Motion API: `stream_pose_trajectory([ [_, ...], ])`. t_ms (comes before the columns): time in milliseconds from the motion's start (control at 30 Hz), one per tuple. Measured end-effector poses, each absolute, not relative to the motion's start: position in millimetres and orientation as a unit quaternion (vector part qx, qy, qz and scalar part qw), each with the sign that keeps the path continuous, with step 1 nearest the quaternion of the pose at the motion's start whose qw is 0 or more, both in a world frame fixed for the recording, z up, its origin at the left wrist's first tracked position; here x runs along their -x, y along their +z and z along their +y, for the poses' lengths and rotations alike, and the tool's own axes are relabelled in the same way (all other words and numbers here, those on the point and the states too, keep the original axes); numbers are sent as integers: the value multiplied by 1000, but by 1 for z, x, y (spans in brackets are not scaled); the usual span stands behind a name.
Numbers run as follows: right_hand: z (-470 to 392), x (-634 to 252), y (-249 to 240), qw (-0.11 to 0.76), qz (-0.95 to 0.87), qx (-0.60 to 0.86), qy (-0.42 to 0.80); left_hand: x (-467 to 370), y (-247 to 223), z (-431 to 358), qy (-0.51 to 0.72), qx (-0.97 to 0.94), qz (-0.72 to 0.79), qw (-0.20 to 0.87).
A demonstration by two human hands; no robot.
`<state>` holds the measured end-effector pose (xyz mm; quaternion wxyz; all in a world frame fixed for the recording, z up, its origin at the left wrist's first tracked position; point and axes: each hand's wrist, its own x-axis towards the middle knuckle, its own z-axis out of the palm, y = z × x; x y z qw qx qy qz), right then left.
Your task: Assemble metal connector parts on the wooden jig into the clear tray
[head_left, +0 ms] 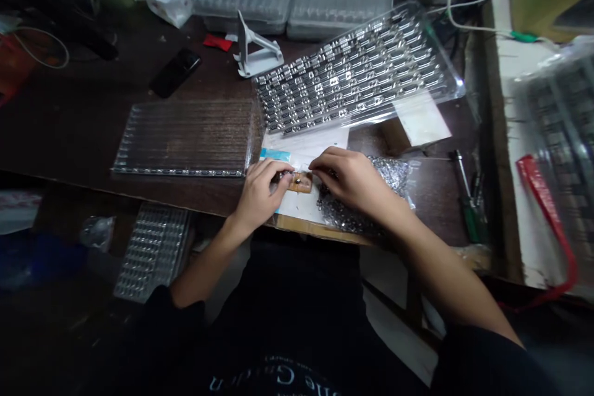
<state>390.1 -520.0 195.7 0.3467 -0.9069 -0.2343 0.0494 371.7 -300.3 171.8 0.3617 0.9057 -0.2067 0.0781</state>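
The left hand (260, 193) is resting its fingers and thumb around the left end of a small orange-brown block (301, 182), and whether they are clamping it or a tiny part beside it, I cannot tell. The right hand (348, 176) is bringing its thumb and forefinger together in a pinch just beside the block's upper right; whether anything is sitting between the tips is too small to tell. The block is lying between the 2 hands on a white sheet (301, 207), near the front edge of the dark worktop (69, 130). A blue strip (275, 154) is lying just beyond the left fingers. A clear bag of metal parts (392, 176) is lying partly under the right hand and forearm. Beyond the hands, a filled tray (348, 74) is slanting up to the right, carrying many rows of metal connectors, and a small box (421, 117) with a white top is standing by its near edge. To the left, a clear ribbed tray (185, 136) is holding 1 row of connectors along its near edge. Behind it, a black phone (175, 73) is lying near a grey stand (257, 62). A green-handled screwdriver (472, 223) is lying to the right.
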Motion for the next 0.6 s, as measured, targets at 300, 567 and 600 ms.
stream_pose_trajectory([
  [300, -518, -391, 194, 351, -225, 907, 61, -370, 163, -293, 71, -902, -214, 369],
  [567, -512, -388, 196, 340, -233, 907, 88, -370, 162, -295, 81, -900, -208, 374],
  [600, -511, -388, 195, 342, -233, 906, 88, -370, 163, -295, 79, -900, -208, 376],
])
